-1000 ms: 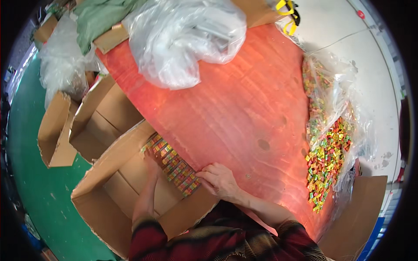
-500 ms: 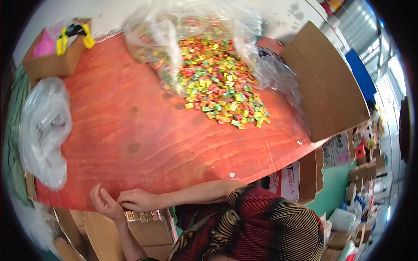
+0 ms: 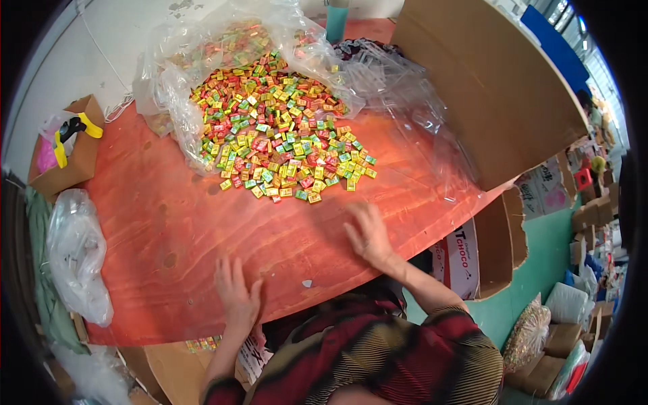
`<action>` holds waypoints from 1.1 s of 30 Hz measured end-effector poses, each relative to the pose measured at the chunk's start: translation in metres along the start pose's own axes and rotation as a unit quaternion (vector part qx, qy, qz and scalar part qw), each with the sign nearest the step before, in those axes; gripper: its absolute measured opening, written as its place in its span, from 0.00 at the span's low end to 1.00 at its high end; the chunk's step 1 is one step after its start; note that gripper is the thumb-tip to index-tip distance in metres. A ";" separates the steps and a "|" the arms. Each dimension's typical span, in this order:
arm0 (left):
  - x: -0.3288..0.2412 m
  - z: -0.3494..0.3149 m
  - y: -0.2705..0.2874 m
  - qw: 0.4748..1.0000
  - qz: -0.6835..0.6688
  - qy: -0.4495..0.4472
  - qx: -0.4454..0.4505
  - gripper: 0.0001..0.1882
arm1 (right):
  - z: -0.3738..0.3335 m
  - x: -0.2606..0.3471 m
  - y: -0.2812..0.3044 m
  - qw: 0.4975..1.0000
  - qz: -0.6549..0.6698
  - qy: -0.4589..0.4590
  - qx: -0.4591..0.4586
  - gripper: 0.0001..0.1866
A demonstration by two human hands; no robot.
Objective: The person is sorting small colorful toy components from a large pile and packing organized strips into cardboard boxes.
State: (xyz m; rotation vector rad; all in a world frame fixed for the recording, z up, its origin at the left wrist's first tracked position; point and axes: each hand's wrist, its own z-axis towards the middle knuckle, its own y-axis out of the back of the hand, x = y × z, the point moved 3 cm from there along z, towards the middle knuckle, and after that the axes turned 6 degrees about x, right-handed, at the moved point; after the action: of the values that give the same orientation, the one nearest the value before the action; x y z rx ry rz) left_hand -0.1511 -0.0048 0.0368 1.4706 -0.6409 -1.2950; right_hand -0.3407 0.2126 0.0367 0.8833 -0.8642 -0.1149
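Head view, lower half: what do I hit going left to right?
Crumpled clear plastic → left hand → right hand → white-sided carton → filled see-through bag.

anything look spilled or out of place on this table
Yes: small colourful pieces lie in a loose heap at the clear plastic bag, fanned out over the red table, so they look spilled, perhaps deliberately. A small pale scrap sits alone near the front edge, apart from the heap.

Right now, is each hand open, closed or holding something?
Left hand: open, nothing visible in it, over the red table.
Right hand: open, nothing visible in it, near the pile of small colourful pieces.
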 end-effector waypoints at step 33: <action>-0.016 0.235 -0.017 0.983 0.067 0.067 -0.158 0.25 | 0.269 0.003 -0.083 0.978 0.092 0.186 0.023 0.09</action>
State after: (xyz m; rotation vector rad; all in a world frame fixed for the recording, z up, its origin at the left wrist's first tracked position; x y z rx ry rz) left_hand -0.3785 -0.0654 0.0532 1.2196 -0.4158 -1.1252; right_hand -0.5074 -0.0116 0.0678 0.8289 -0.5955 0.2275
